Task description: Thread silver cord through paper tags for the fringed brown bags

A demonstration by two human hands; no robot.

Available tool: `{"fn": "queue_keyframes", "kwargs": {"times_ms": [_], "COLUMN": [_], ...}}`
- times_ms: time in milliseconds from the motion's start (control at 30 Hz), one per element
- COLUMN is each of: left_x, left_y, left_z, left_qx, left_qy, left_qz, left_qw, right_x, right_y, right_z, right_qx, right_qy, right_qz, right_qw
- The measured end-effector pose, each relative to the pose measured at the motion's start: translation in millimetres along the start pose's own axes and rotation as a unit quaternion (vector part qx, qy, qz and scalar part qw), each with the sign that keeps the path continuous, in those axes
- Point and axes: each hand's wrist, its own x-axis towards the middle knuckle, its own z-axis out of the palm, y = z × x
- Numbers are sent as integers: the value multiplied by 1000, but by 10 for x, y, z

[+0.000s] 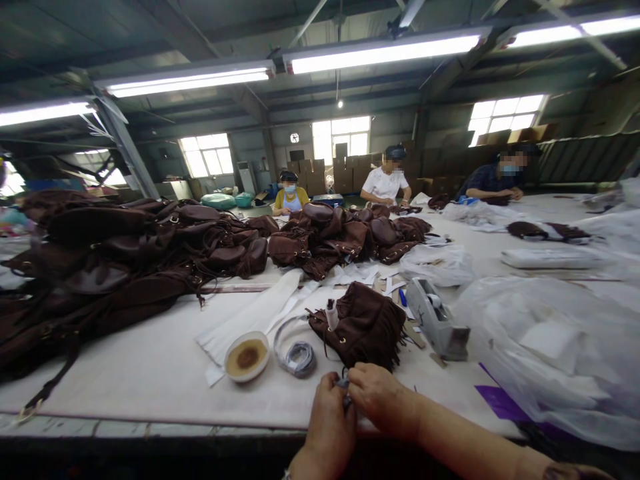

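My left hand (327,420) and my right hand (381,400) meet at the table's front edge, fingers closed. Pinched between them is a small grey piece (344,385), with a dark loop just above it; its exact kind is hard to make out. Directly beyond my hands lies a dark brown fringed bag (373,323) with gold-coloured rings and a white wrapped piece (331,315) standing up on it. To its left rests a coil of grey strip (301,360). Farther left sits a white bowl (269,357) with a tan filling, dark in the middle.
A grey tape dispenser (433,320) stands right of the bag, beside a large clear plastic bag (560,333). Piles of brown bags (115,267) cover the left and back. White sheets (260,310) lie behind the bowl. Three people (383,183) work across the table.
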Motion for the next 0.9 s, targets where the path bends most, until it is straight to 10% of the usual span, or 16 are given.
{"fn": "queue_keyframes", "kwargs": {"times_ms": [600, 767, 900], "left_x": [105, 79, 79], "left_y": [106, 103, 80], "left_z": [-155, -129, -137], "left_qx": [-291, -386, -305], "left_qy": [-51, -69, -54], "left_qz": [-156, -183, -163], "left_qw": [943, 902, 937], "right_x": [-291, -230, -369], "right_y": [-319, -411, -397], "right_z": [212, 165, 134], "right_qx": [120, 217, 258], "right_qy": [304, 315, 310], "right_qz": [59, 109, 143], "right_qw": [943, 917, 904]}}
